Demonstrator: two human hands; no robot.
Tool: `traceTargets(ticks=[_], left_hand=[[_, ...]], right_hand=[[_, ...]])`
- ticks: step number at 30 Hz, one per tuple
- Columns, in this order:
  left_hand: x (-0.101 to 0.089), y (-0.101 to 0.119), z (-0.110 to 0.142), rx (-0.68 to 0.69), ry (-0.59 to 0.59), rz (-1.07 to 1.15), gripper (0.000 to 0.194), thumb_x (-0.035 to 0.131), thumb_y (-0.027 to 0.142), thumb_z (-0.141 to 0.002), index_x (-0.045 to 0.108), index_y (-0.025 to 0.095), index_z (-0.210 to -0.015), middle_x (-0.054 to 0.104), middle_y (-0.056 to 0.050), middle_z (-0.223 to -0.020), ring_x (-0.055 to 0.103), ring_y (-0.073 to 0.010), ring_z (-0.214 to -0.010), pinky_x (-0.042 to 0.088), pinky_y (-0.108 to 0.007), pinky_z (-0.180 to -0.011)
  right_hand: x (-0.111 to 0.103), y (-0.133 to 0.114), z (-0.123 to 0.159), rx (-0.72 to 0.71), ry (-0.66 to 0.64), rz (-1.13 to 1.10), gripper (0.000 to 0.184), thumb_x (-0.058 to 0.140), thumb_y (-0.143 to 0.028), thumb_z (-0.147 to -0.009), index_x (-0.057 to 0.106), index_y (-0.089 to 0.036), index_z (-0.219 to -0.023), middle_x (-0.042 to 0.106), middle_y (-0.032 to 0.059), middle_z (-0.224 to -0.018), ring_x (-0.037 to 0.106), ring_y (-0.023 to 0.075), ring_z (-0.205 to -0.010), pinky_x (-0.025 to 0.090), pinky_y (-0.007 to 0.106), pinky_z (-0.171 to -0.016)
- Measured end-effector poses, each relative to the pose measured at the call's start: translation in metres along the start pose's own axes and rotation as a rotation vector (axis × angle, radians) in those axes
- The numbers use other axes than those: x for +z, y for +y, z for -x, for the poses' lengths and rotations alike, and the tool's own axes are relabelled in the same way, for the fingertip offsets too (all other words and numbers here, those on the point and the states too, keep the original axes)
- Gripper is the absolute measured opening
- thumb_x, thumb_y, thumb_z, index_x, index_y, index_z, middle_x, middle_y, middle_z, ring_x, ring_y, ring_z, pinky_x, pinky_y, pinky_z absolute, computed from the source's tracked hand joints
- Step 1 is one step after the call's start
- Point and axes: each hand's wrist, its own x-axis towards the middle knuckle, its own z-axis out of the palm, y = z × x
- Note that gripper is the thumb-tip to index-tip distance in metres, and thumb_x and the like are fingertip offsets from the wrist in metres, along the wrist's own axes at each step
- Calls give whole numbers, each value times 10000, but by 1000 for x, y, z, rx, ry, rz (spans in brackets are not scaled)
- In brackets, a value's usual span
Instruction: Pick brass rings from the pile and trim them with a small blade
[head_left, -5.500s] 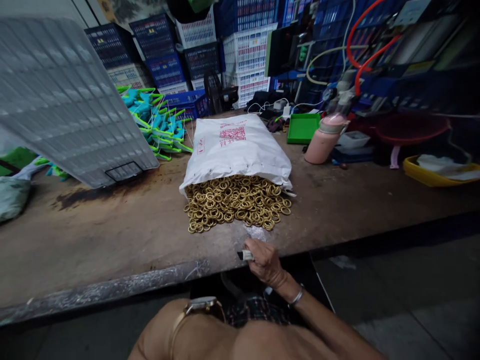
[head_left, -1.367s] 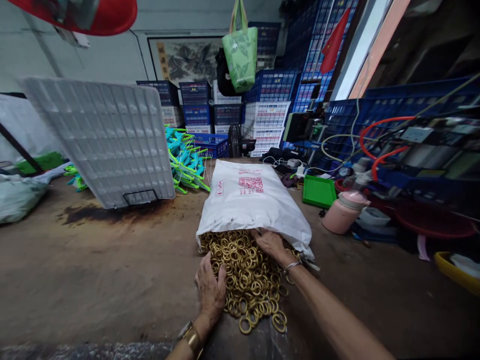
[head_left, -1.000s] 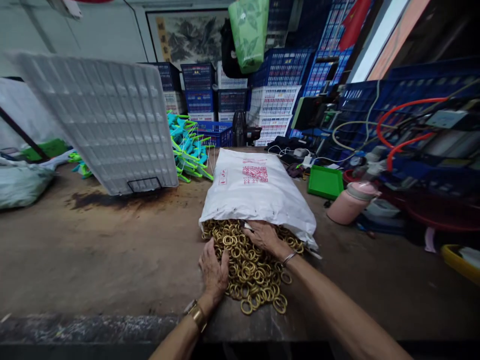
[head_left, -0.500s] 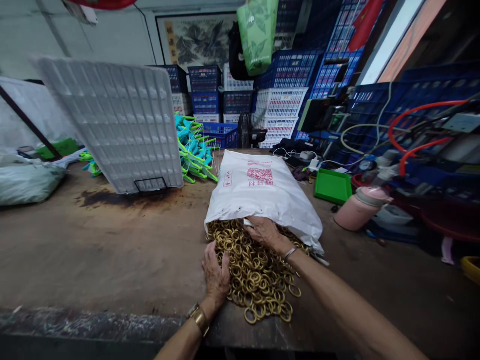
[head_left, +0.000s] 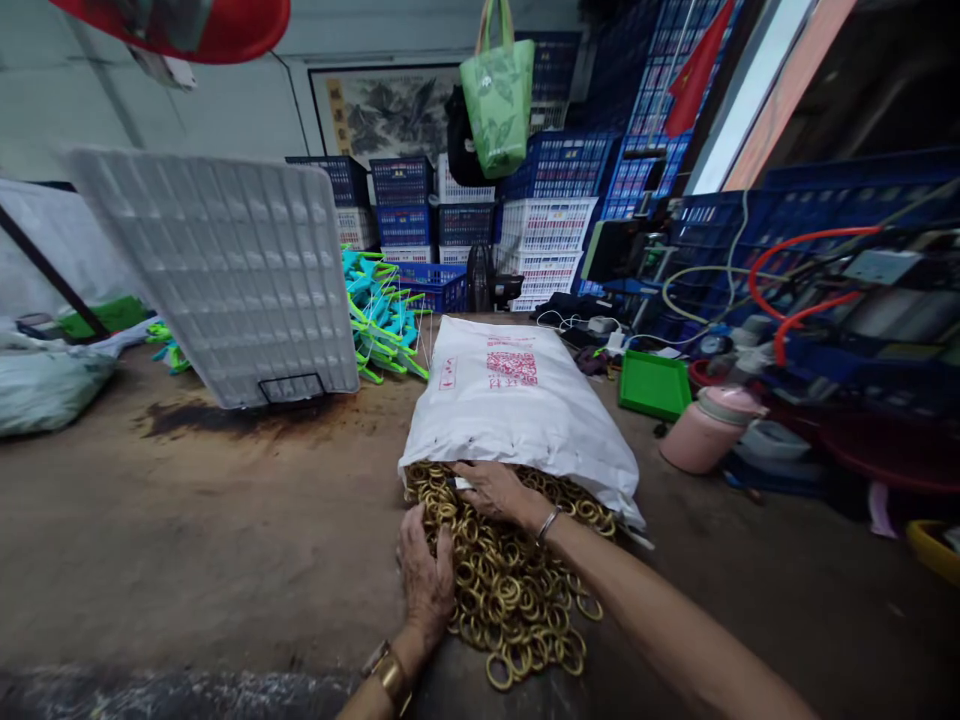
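Observation:
A white sack (head_left: 517, 400) with red print lies on the table, its mouth facing me. Gold-coloured rings (head_left: 517, 600) spill from it in a loose heap. My left hand (head_left: 426, 575), with a gold watch on the wrist, rests against the heap's left side, thumb and fingers apart. At the sack's mouth, my right hand (head_left: 496, 493) lies over the rings with its fingers stretched to the left. A small white piece (head_left: 462, 484) shows at its fingers; whether it is held or worn, I cannot tell.
A ribbed translucent panel (head_left: 225, 280) stands upright on the left, beside green and blue hangers (head_left: 382, 315). To the right are a green tray (head_left: 654, 383), a pink bottle (head_left: 709, 432) and a machine with red hoses (head_left: 784, 290). Stacked crates (head_left: 551, 225) stand behind the table.
My right hand has shifted left across the rings at the sack's mouth. My left hand stays at the heap's left side. The view has tilted up a little.

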Motion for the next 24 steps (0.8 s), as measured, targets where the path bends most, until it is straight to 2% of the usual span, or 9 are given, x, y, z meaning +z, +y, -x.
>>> traceTargets(ticks=[3, 7, 9, 12, 15, 18, 21, 24], left_hand=[[0, 0, -1, 7, 9, 8, 398, 403, 327, -846, 384, 173, -1213, 454, -142, -1203, 403, -257, -1144, 315, -472, -967], [-1, 0, -3, 27, 18, -1, 387, 398, 329, -847, 403, 149, -1190, 456, -155, -1183, 399, -254, -1138, 315, -464, -968], [-1, 1, -3, 39, 23, 0, 385, 393, 333, -849, 406, 139, -1182, 458, -157, -1172, 397, -248, -1131, 314, -458, -970], [-2, 4, -4, 46, 37, 5, 377, 387, 333, -852, 415, 129, -1168, 453, -158, -1162, 392, -240, -1126, 308, -444, -978], [-4, 6, -4, 39, 55, 21, 357, 386, 326, -854, 428, 140, -1156, 453, -147, -1152, 394, -230, -1121, 301, -430, -984], [-6, 6, -5, 30, 92, 43, 342, 390, 327, -853, 444, 156, -1143, 462, -131, -1138, 400, -221, -1115, 294, -418, -988], [-8, 7, -6, 16, 131, 48, 348, 380, 338, -855, 459, 136, -1127, 472, -141, -1132, 396, -224, -1113, 288, -409, -987], [-10, 8, -7, -21, 171, 69, 341, 367, 349, -858, 485, 128, -1090, 494, -142, -1099, 412, -224, -1090, 298, -402, -972]], right_hand=[[-3, -2, 8, -35, 10, 15, 510, 470, -323, -796, 387, -263, -1296, 520, 81, -1211, 530, 194, -1030, 407, 274, -828], [-11, -2, 14, -49, -38, 27, 400, 458, -329, -799, 496, -250, -1189, 561, 64, -1148, 555, 180, -973, 420, 245, -776], [-14, 0, 19, -40, 26, 32, 397, 452, -348, -805, 494, -256, -1189, 563, 53, -1156, 553, 184, -974, 417, 251, -782], [-16, 5, 32, 53, 103, 47, 446, 465, -335, -797, 457, -251, -1235, 553, 56, -1183, 548, 198, -982, 413, 270, -801], [-14, 11, 52, 143, 176, -4, 450, 474, -257, -779, 476, -209, -1227, 539, 70, -1207, 531, 196, -1015, 408, 274, -830], [-5, 15, 79, 156, 349, -128, 398, 461, -213, -777, 526, -167, -1167, 549, 80, -1188, 511, 185, -1045, 402, 280, -860], [8, 11, 111, 243, 515, -258, 302, 427, -265, -818, 586, -150, -1047, 613, 84, -1048, 548, 167, -948, 411, 272, -832], [24, 1, 147, 418, 542, -345, 296, 385, -329, -843, 622, -161, -899, 647, 50, -828, 566, 141, -746, 428, 238, -697]])
